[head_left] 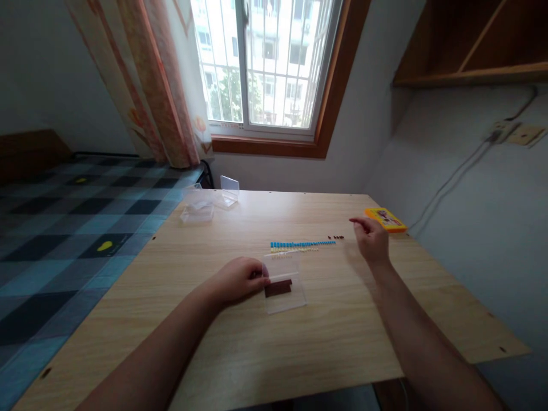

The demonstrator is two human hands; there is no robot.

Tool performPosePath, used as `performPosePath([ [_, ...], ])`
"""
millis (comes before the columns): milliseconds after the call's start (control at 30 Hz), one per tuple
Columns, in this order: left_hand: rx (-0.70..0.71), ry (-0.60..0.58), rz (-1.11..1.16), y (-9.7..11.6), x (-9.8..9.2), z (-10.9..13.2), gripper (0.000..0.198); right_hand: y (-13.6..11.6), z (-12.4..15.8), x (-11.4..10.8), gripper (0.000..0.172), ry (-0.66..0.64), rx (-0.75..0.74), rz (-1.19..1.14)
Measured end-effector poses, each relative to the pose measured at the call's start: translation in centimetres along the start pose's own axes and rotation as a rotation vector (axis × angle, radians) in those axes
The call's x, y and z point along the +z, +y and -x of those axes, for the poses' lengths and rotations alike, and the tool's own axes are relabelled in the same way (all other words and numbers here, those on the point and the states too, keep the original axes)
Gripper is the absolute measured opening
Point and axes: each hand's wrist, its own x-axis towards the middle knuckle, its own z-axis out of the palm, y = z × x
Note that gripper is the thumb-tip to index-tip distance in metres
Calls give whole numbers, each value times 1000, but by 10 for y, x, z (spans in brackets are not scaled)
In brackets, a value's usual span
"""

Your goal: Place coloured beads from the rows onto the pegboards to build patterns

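My left hand (243, 279) pinches the left edge of a clear plastic box (298, 299) lying on the table with its lid raised. Inside it, near my fingertips, is a block of dark brown pieces (278, 287). Behind the box run a row of small blue pieces (295, 245) and rows of pale yellow pieces (285, 256), partly seen through the lid. My right hand (371, 238) is held over the table at the right, its fingers pinched together; a reddish tip shows there, too small to make out. Several tiny dark red pieces (336, 237) lie to its left.
A yellow-orange box (387, 220) sits at the table's right edge, just behind my right hand. More clear plastic boxes (197, 214) stand at the back left of the wooden table (240, 348). A bed (98, 228) adjoins on the left; a wall (462, 228) on the right.
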Motion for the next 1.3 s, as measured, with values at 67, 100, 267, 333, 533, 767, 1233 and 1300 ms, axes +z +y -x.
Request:
performPosePath([
  [67, -15, -1, -10, -1, 0, -1, 28, 19, -4, 8, 40, 4, 58, 29],
  [100, -24, -1, -14, -1, 0, -1, 28, 26, -5, 13, 40, -7, 84, 42],
  [267, -38, 37, 10, -3, 0, -2, 27, 53, -1, 38, 38, -111, 176, 89],
  [333, -38, 38, 35, -3, 0, -1, 27, 62, 0, 41, 39, -150, 199, 100],
  [533, -18, 43, 73, -4, -3, 0, 33, 79, -2, 36, 36, -284, 220, 145],
  [767, -27, 33, 65, 1, -9, 0, 46, 78, 0, 31, 36, -374, 192, 232],
  [1233, -18, 50, 58, -1, -7, 0, 49, 75, 1, 35, 26, -356, 145, 288],
  [1300, -21, 44, 60, -1, -7, 0, 48, 74, 1, 34, 25, -360, 132, 285],
])
